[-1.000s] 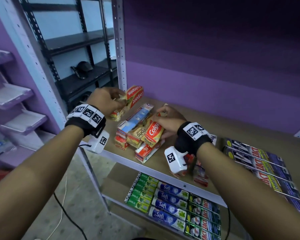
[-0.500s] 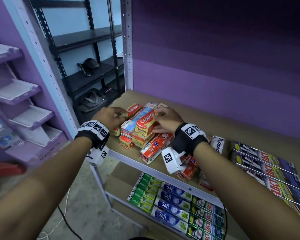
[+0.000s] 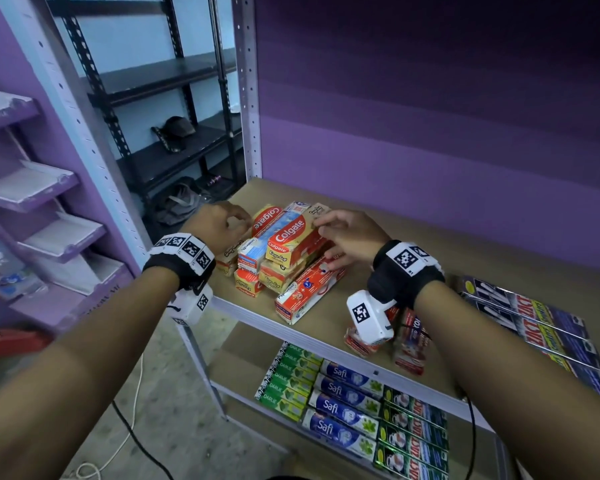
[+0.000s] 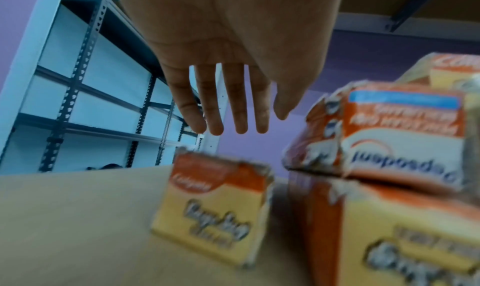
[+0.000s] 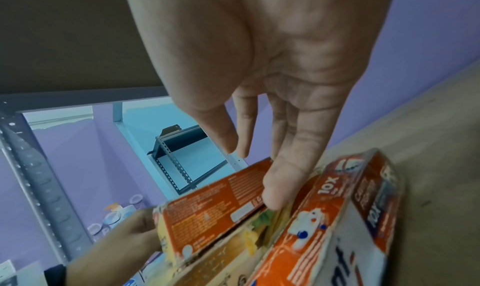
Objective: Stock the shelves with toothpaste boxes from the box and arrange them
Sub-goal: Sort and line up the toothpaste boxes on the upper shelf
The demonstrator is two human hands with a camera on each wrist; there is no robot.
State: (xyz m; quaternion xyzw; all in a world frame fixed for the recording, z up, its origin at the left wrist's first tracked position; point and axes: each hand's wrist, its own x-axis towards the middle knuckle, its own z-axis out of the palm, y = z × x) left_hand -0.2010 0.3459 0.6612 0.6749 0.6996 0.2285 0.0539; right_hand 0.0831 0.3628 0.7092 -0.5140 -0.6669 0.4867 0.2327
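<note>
Since a second ago, both hands have set their Colgate boxes down onto the pile and let go. That pile of toothpaste boxes [image 3: 281, 251] sits stacked near the front left corner of the upper shelf [image 3: 447, 258], with a long red Pepsodent box [image 3: 309, 289] leaning at its right foot. The right hand [image 3: 350, 239] hovers over the top Colgate box [image 3: 291, 242], fingers [image 5: 275, 190] relaxed and straight, one tip touching the box's edge but gripping nothing. The left hand [image 3: 219, 225] hangs beside the pile's left side, released too.

Judging by this, the step in hand is squaring up the stack; next it calls for pressing the loose boxes flush from both sides, gently, since the heap looks uneven and could slide.

Only the left wrist view shows the left fingers [image 4: 215, 105] spread and clear of a small yellow-ended box [image 4: 215, 210]. Only the head view shows neat rows of green and blue boxes [image 3: 326, 400] on the lower shelf.
</note>
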